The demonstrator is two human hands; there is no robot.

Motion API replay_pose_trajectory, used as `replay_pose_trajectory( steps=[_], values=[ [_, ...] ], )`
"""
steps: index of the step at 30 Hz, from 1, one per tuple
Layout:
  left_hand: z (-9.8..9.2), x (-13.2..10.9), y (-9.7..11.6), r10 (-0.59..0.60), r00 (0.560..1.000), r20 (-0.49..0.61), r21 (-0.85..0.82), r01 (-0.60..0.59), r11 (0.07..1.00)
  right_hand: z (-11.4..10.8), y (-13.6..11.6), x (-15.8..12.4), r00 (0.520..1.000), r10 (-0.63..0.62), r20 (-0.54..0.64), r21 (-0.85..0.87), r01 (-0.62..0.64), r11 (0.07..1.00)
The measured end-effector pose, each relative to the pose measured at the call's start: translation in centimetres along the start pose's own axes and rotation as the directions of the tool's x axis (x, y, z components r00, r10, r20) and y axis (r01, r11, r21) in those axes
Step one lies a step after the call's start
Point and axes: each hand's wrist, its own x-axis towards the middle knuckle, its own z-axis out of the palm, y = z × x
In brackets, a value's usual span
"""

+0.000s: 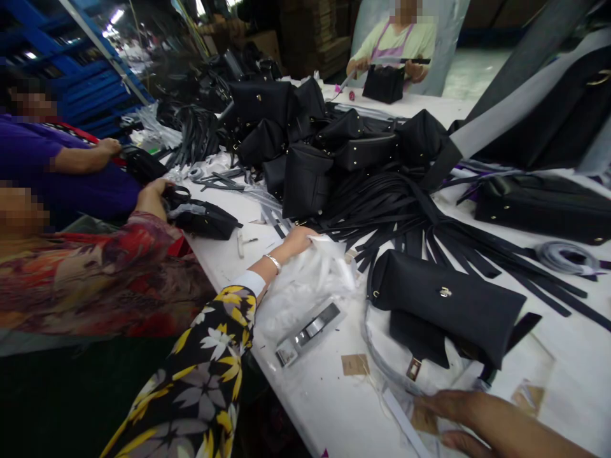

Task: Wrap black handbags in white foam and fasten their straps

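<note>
My left hand (pixel 296 242), in a floral sleeve with a bracelet, reaches to a heap of thin white plastic sheeting (pixel 329 257), its fingers closed on the upper edge. At the lower right, my right hand (pixel 470 413) is stretched over clear plastic and a brown card (pixel 424 421), thumb apart from the fingers. Its fingertips are slightly blurred, touching the plastic. Just beyond it lies a black handbag (pixel 449 292) with a small metal emblem on its front, a grey-wrapped strap curving along its left side. A metal buckle (pixel 414 367) shows below the bag.
A packaged tape-like item (pixel 310 334) and a brown tag (pixel 355 365) lie on the white table (pixel 315 401). Many black straps (pixel 391 207) and a pile of black bags (pixel 308 178) fill the middle. Co-workers sit left (pixel 95 273) and across (pixel 389 48), handling bags.
</note>
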Motion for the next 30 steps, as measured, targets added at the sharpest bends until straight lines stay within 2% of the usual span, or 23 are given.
replay_pose_trajectory(
  steps=[4, 6, 10, 13, 15, 19, 21, 24, 27, 30],
  values=[
    [-5.2, -0.1, -0.6, -0.078, 0.987, -0.14, -0.059, 0.071, 0.996, -1.9, -2.8, 4.3, 0.988, -0.119, 0.101, 0.033, 0.116, 0.993],
    [-7.7, -0.4, -0.9, -0.113, 0.972, -0.207, -0.095, 0.095, 0.991, -2.5, -3.8, 6.6, 0.975, -0.19, 0.116, 0.067, 0.183, 0.981],
    [-12.0, -1.3, -1.4, -0.16, 0.927, -0.338, -0.173, 0.106, 0.979, -3.0, -4.5, 11.6, 0.962, -0.272, 0.008, 0.054, 0.271, 0.961],
    [-14.2, -2.1, -1.7, -0.188, 0.89, -0.415, -0.223, 0.101, 0.97, -2.8, -4.2, 15.9, 0.936, -0.34, -0.089, -0.051, 0.337, 0.94],
    [-15.0, -2.6, -1.7, -0.197, 0.874, -0.444, -0.246, 0.093, 0.965, -2.5, -3.7, 18.9, 0.917, -0.39, -0.089, -0.19, 0.369, 0.91],
    [-15.1, -3.9, -1.5, -0.191, 0.869, -0.457, -0.262, 0.074, 0.962, -2.0, -2.5, 24.0, 0.927, -0.372, 0.051, -0.472, 0.35, 0.809],
    [-14.8, -4.6, -1.5, -0.178, 0.876, -0.449, -0.257, 0.064, 0.964, -2.1, -2.2, 25.6, 0.929, -0.356, 0.103, -0.497, 0.358, 0.791],
    [-14.5, -5.9, -1.6, -0.147, 0.892, -0.427, -0.244, 0.043, 0.969, -2.8, -2.8, 26.9, 0.908, -0.396, 0.141, -0.472, 0.413, 0.779],
    [-14.4, -7.4, -1.5, -0.125, 0.907, -0.402, -0.243, 0.025, 0.97, -3.9, -4.3, 28.2, 0.915, -0.391, 0.095, -0.479, 0.386, 0.788],
    [-14.5, -8.7, -1.0, -0.111, 0.918, -0.381, -0.24, 0.018, 0.971, -4.8, -5.9, 30.7, 0.951, -0.307, -0.036, -0.515, 0.245, 0.822]
  ],
)
